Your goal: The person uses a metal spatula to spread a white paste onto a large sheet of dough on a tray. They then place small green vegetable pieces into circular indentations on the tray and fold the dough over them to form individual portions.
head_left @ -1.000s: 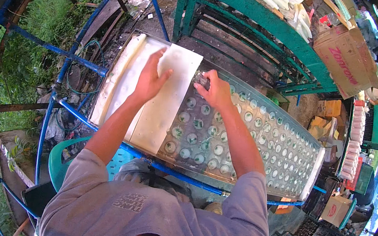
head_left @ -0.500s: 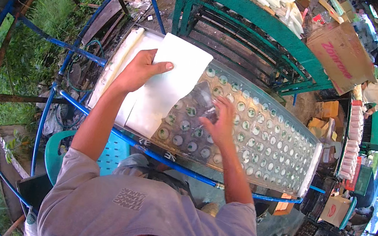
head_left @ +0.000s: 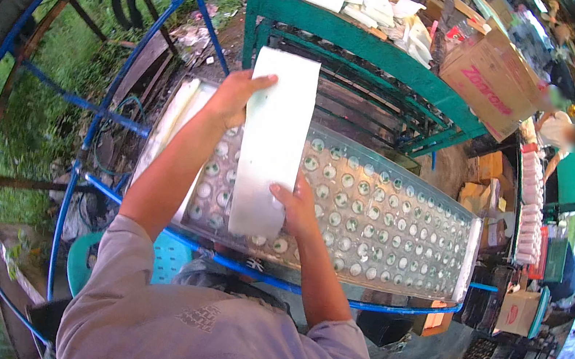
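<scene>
A stiff-looking white sheet (head_left: 275, 134) is raised above the left part of a long metal tray with rows of round holes (head_left: 392, 194). My left hand (head_left: 239, 95) pinches the sheet's upper left edge, thumb on its face. Lower down, my right hand (head_left: 296, 206) holds the sheet's right edge, its thumb over the front and its other fingers hidden behind. White material with green flecks fills the tray's holes. More white material (head_left: 174, 119) lies along the tray's left end.
Blue pipe (head_left: 252, 271) runs along the tray's near side. Beyond it stands a green table (head_left: 363, 61) bearing white pieces (head_left: 371, 4) and a cardboard box (head_left: 488, 83). A teal plastic chair (head_left: 169, 262) is at lower left. Another person (head_left: 557, 133) is at far right.
The white sheet has been lifted and turned more upright, exposing holes at the tray's left. My right hand has left the dark flat piece over the holes and now grips the sheet.
</scene>
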The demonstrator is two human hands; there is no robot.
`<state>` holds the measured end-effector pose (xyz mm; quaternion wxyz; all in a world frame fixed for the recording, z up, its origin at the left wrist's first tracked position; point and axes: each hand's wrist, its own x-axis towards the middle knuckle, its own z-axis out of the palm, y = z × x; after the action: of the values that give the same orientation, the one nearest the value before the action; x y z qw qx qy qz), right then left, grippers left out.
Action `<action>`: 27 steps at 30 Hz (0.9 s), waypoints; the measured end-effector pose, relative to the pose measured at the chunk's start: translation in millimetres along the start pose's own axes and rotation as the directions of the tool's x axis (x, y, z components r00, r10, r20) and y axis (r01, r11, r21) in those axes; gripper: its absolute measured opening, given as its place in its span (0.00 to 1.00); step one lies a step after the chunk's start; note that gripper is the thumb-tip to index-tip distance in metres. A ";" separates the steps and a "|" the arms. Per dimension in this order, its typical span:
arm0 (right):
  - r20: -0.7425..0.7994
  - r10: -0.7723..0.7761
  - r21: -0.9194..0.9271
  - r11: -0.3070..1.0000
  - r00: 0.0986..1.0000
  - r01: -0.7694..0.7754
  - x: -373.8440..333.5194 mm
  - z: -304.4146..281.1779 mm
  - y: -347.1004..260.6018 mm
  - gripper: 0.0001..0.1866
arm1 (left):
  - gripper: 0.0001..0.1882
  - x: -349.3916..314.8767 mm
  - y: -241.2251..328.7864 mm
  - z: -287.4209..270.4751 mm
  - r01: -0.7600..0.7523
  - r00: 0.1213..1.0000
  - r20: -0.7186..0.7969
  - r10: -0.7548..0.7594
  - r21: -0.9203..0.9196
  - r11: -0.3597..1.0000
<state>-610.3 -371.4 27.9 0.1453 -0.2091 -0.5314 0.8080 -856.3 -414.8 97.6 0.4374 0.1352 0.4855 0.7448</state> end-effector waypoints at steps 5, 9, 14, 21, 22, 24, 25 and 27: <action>-0.137 0.055 0.070 0.997 0.989 -0.046 32.5 5.7 -15.0 0.30 | 0.19 75.5 -12.4 -13.9 0.151 0.985 0.089 -0.145 -0.062 0.987; -0.313 -0.193 -0.148 0.977 0.930 0.153 125.8 13.4 -113.9 0.24 | 0.21 172.4 94.2 51.5 0.005 0.991 0.131 -0.014 0.067 0.998; -0.242 -0.432 -0.013 0.897 0.869 0.442 307.3 -26.2 -261.5 0.16 | 0.27 244.1 197.6 81.7 -0.222 0.963 -0.059 0.263 0.378 0.899; -0.344 -0.096 -0.146 0.988 0.934 0.047 223.7 -116.6 -136.0 0.19 | 0.20 92.7 77.7 -89.3 -0.346 0.934 0.185 0.307 0.686 0.640; -0.377 -0.021 -0.089 0.996 0.926 -0.014 195.9 -127.0 -97.8 0.17 | 0.21 66.8 57.0 -114.1 -0.298 0.951 0.142 0.274 0.653 0.696; -0.412 0.036 0.003 0.999 0.910 -0.038 139.6 -112.3 -43.7 0.17 | 0.24 15.4 26.8 -144.3 -0.127 0.990 0.024 0.140 0.591 0.796; -0.418 0.074 0.021 0.997 0.905 -0.071 118.0 -105.6 -25.5 0.17 | 0.25 -4.0 17.9 -150.9 -0.014 0.998 -0.046 0.048 0.553 0.833; -0.366 0.092 0.024 0.996 0.926 -0.090 90.5 -92.2 0.6 0.15 | 0.26 -21.5 -2.3 -158.1 0.040 0.994 -0.109 0.023 0.544 0.838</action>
<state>-643.7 -256.8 -21.4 0.2050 -0.3799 -0.4820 0.7624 -941.6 -527.0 22.7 0.3566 0.2103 0.7015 0.5801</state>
